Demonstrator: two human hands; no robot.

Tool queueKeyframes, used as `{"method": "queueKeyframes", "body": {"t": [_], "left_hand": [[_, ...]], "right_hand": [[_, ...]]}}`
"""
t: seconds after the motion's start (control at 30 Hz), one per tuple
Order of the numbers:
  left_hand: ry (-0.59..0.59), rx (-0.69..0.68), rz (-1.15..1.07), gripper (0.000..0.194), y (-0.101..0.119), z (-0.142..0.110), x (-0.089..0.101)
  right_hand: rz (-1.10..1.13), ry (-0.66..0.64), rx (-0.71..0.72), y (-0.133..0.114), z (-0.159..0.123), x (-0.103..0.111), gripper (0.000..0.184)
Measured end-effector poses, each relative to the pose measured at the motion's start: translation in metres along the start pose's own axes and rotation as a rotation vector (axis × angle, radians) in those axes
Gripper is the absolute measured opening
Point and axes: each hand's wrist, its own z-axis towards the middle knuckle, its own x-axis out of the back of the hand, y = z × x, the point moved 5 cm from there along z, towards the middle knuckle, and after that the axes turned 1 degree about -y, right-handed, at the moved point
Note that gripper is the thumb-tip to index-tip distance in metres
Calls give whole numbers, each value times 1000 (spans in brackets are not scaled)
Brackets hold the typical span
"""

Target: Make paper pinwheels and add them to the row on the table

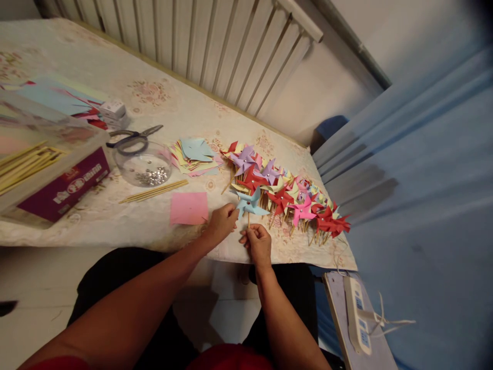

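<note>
A light-blue paper pinwheel (pixel 250 203) stands upright on its thin wooden stick above the front of the table. My right hand (pixel 259 244) pinches that stick low down, between thumb and fingers. At the pinwheel's left blade, my left hand (pixel 224 222) has its fingers curled together against the paper edge; its fingertips are partly hidden. Just left of it lies a pink paper square (pixel 188 208) with slits cut at the corners. Beyond the blue pinwheel, a thick cluster of finished pinwheels (pixel 283 198) in red, purple, pink and yellow lies across the table.
Wooden sticks (pixel 154 190) lie beside a clear round dish (pixel 142 167) of small metal pins. Behind are scissors (pixel 133 140) and stacked cut paper (pixel 196 153). A plastic box (pixel 54 190) holds more sticks. A power strip (pixel 357 313) is at lower right, near a blue curtain (pixel 419 180).
</note>
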Motion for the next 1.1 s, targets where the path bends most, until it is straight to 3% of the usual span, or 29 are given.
{"method": "queueKeyframes", "body": {"t": [0.37,1.1], "left_hand": [[-108,130,-4,11,-4,-1,-10],[83,54,-33,13,-15,5,2]], "right_hand": [[20,-6,-3,2,0,0,20],[31,6,-5,2,1,1,20]]}}
